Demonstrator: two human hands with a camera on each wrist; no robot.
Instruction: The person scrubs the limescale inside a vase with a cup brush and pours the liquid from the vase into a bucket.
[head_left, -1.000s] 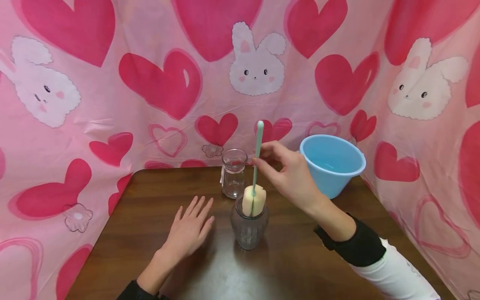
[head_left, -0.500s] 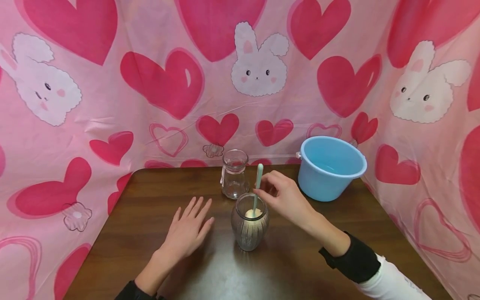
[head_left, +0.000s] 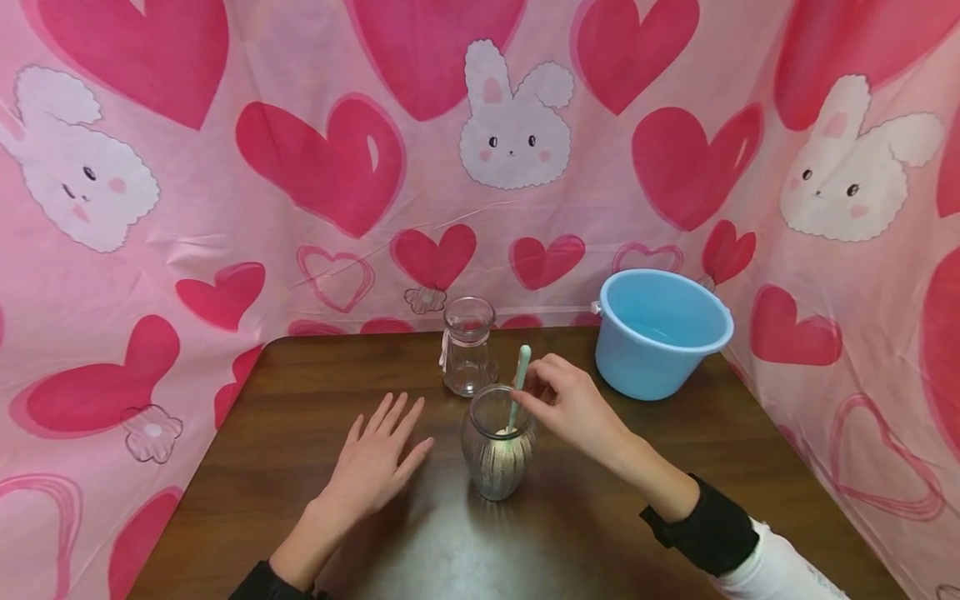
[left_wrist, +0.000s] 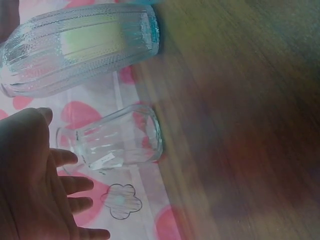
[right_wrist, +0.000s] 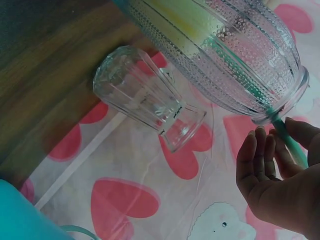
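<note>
Head view: a pink curtain (head_left: 300,125) printed with red hearts and white rabbits closes in the back and both sides of the scene. In front of it stands a dark brown wooden table (head_left: 600,533) with rounded corners. At its far right corner sits a light blue bucket (head_left: 660,333). The left hand (head_left: 378,462) lies flat on the wood, fingers straight and spread, holding nothing, just left of the dotted glass vase (head_left: 497,454) near the table's middle. The right hand (head_left: 573,408) pinches the pale green handle of the sponge brush (head_left: 517,379) between thumb and fingertips; its yellow sponge sits down inside the vase. Behind the vase, near the far edge, stands a smaller clear glass jar (head_left: 468,350).
</note>
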